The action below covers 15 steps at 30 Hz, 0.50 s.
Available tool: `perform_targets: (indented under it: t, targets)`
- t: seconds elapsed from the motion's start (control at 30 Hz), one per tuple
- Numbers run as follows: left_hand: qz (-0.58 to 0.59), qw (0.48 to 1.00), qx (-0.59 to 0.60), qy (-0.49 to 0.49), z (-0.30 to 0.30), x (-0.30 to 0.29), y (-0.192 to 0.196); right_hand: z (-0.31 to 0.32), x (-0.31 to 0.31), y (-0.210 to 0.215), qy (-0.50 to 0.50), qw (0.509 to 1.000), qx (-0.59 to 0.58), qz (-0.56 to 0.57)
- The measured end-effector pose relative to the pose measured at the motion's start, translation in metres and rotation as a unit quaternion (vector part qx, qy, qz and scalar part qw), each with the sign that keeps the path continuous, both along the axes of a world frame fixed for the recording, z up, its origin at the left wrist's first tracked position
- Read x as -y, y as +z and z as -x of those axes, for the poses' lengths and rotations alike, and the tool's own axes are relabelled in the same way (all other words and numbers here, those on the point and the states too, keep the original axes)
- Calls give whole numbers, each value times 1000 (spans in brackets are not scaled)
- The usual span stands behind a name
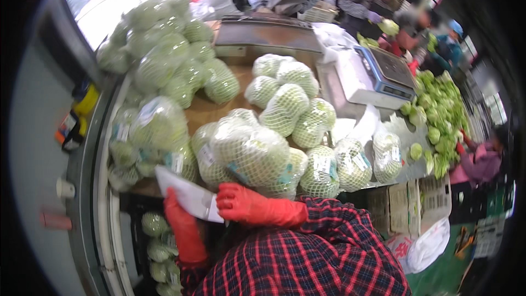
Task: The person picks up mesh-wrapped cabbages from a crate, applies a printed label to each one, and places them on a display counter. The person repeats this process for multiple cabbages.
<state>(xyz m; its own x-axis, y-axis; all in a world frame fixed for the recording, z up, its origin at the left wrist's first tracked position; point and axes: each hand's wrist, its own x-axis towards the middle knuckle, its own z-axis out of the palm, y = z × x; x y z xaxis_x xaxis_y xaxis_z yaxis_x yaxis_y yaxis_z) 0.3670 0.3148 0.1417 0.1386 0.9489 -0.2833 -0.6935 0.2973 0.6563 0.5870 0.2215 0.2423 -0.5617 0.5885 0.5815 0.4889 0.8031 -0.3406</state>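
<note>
Both my hands wear red rubber gloves. My left hand [179,216] is closed around the lower left side of a flat white sheet [187,193], which tilts down to the right. At the sheet's right end my right hand [236,203] is curled, its fingertips against the edge, where a paler flap shows. What lies under those fingers is hidden. Just beyond the hands sits a pile of round green cabbages [249,145], each in white foam netting and clear film. Several in the front row, such as the cabbage [319,172] right of my hand, carry white labels.
More netted cabbages [164,55] are heaped at the left, and some [159,249] lie below the counter. A digital scale [386,74] stands on a white foam box [356,77]. Plastic crates [405,203] and loose leafy cabbages [438,104] are at the right, with several people working beyond.
</note>
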Motion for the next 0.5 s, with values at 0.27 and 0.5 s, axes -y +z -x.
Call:
perform_targets:
  t: [0.27,0.5]
  targets:
    - [-67,979,-187,48,30,26,50,-222,39,-4,-417,738,-494,192]
    - [-53,993,-102,-22,-23,53,52,-310,19,-126,-733,642,-153,166]
